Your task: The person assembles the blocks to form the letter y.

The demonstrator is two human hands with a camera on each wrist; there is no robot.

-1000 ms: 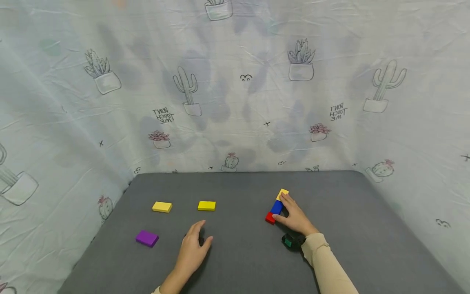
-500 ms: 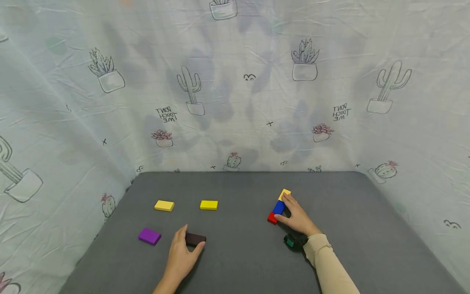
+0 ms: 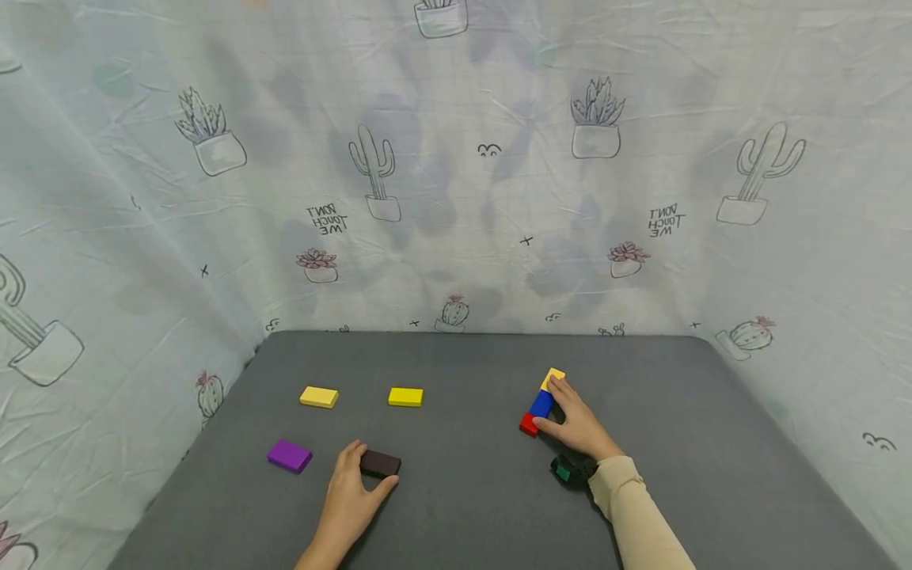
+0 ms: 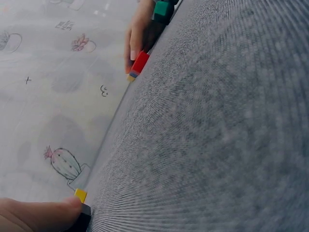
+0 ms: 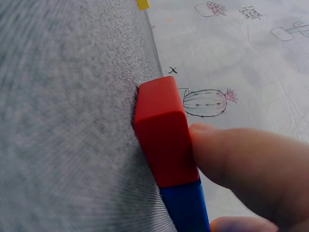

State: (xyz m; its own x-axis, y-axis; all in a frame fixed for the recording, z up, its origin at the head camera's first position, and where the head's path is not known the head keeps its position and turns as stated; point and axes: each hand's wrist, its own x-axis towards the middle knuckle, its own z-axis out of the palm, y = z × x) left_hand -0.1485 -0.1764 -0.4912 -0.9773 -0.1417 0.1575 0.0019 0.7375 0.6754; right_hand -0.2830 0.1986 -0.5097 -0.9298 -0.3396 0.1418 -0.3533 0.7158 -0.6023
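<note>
My left hand (image 3: 349, 495) grips a dark brown block (image 3: 381, 465) at the table's front left, fingertips on its left end and thumb at its right corner. In the left wrist view, the thumb (image 4: 48, 215) lies against this dark block (image 4: 83, 220). My right hand (image 3: 577, 423) rests on a slanting row of three blocks: red (image 3: 529, 424), blue (image 3: 541, 404) and pale yellow (image 3: 553, 377). Its thumb (image 5: 231, 154) touches the red block (image 5: 166, 145) in the right wrist view, where the blue block (image 5: 186, 205) adjoins it. Fingertips partly cover the pale yellow block.
A purple block (image 3: 290, 456), a pale yellow block (image 3: 318, 397) and a bright yellow block (image 3: 405, 397) lie on the left half of the grey table (image 3: 456, 507). A black device with a green patch (image 3: 564, 472) sits by the right wrist. Patterned cloth (image 3: 427, 174) surrounds the table.
My left hand has come down and slightly left onto the dark brown block, which it mostly covered before, and now grips it. The right hand stays on the row of blocks.
</note>
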